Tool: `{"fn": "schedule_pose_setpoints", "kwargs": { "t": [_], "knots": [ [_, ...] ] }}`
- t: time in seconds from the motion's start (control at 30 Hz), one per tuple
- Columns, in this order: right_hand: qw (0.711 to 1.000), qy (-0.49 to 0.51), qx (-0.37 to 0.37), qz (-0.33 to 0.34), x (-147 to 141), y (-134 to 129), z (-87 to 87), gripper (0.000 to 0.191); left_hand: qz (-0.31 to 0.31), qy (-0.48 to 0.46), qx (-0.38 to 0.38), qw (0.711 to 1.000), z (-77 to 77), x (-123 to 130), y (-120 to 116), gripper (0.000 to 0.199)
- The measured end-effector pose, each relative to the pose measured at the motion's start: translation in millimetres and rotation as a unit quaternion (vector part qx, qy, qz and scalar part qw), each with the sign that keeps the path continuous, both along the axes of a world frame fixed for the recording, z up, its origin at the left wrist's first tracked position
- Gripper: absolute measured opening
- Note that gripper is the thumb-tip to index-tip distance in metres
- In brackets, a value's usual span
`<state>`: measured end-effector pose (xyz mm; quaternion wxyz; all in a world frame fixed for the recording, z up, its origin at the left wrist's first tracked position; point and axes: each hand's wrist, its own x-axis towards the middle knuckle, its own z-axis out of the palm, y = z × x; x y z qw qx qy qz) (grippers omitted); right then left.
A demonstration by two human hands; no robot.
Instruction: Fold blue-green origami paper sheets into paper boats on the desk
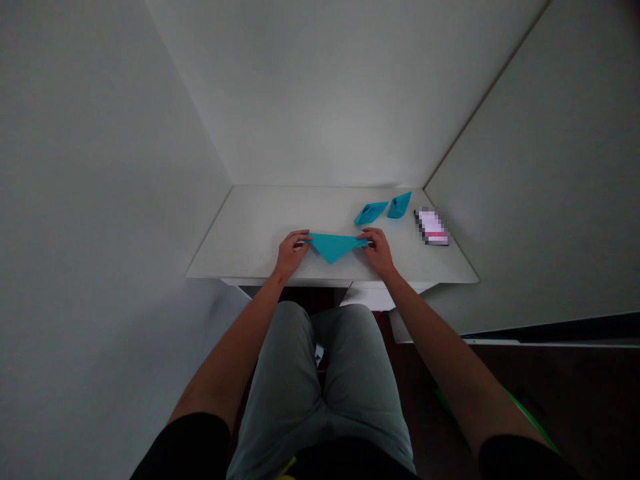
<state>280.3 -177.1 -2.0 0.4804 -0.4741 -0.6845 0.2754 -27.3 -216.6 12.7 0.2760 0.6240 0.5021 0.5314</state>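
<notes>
Between my hands, a blue sheet of folded paper (331,247) forms a triangle, its long edge toward the wall and its point toward me. My left hand (293,250) pinches the left corner between thumb and fingers. At the opposite corner, my right hand (377,249) grips the paper in the same way. Just beyond my right hand lie two folded blue paper boats, one paper boat (371,213) nearer and another paper boat (399,205) to its right.
A phone (433,227) with a blurred-out screen lies at the right of the white desk (240,247). Walls enclose the desk at the back and on both sides. Below the front edge is a white drawer (367,297), close above my knees.
</notes>
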Motion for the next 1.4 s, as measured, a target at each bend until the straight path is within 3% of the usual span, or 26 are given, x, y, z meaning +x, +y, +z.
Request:
{"fn": "schedule_pose_setpoints", "kwargs": {
  "t": [0.1,0.2,0.43,0.7,1.03,1.2,1.4],
  "knots": [
    [0.999,-0.016,-0.002,0.042,-2,1,0.9,0.023,-0.024,0.002,-0.01,1.0,-3.9,1,2,0.017],
    [0.996,-0.041,0.001,0.073,-3,-2,4.1,0.027,-0.007,0.003,-0.032,0.999,-6.1,0,4,0.024],
    [0.997,-0.027,-0.021,0.07,-3,-6,10.1,0.028,0.03,-0.047,-0.036,0.998,-9.0,0,8,0.025],
    [0.996,-0.037,-0.006,0.086,0,-4,10.9,0.034,0.013,-0.103,-0.043,0.994,-14.3,-2,13,0.024],
    [0.995,-0.041,0.002,0.092,2,1,5.3,0.034,0.019,-0.101,-0.07,0.992,-17.9,-6,12,0.052],
    [0.994,-0.033,-0.007,0.1,2,1,5.4,0.034,0.037,-0.124,-0.076,0.989,-22.7,-9,17,0.079],
    [0.997,-0.002,-0.007,0.076,2,1,1.9,0.033,0.02,-0.123,-0.082,0.989,-26.0,-16,21,0.072]
  ]
}}
